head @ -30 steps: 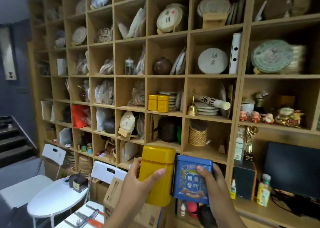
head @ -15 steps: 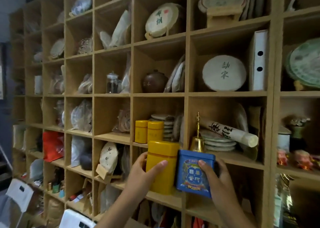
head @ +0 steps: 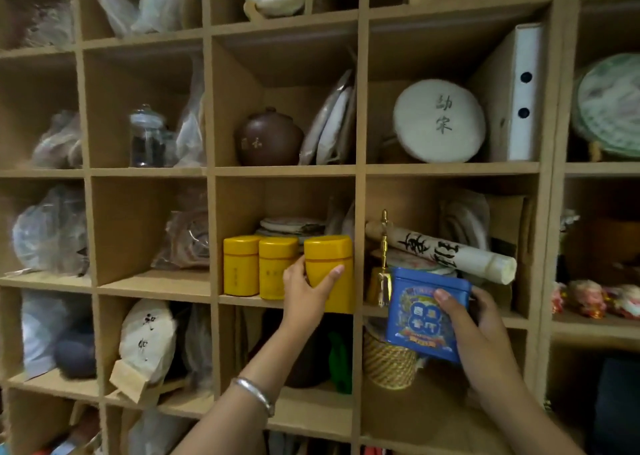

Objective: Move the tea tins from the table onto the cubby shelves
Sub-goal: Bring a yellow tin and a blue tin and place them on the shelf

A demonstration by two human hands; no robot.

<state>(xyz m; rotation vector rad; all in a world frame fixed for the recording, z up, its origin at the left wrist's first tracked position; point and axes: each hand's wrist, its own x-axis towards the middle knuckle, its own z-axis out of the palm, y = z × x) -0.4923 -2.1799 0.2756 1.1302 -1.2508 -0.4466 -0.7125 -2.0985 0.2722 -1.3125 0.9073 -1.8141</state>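
Since a second ago the tall yellow metal tea tin [head: 329,271] gripped by the left hand [head: 304,295] has risen from chest height in front of the wooden cubby shelf [head: 284,170] to the cubby mouth, now upright just beside the two matching yellow tins [head: 259,266] standing there, at their right. The right hand [head: 485,330] has carried the squat blue printed tin [head: 427,312] up and right, to the front of the next cubby, right of those two tins. The shelf fills the view more closely.

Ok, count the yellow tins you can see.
3. Two yellow tins stand side by side in the middle cubby, one left of the other. The third tin is in the left hand beside them. Others may be hidden.
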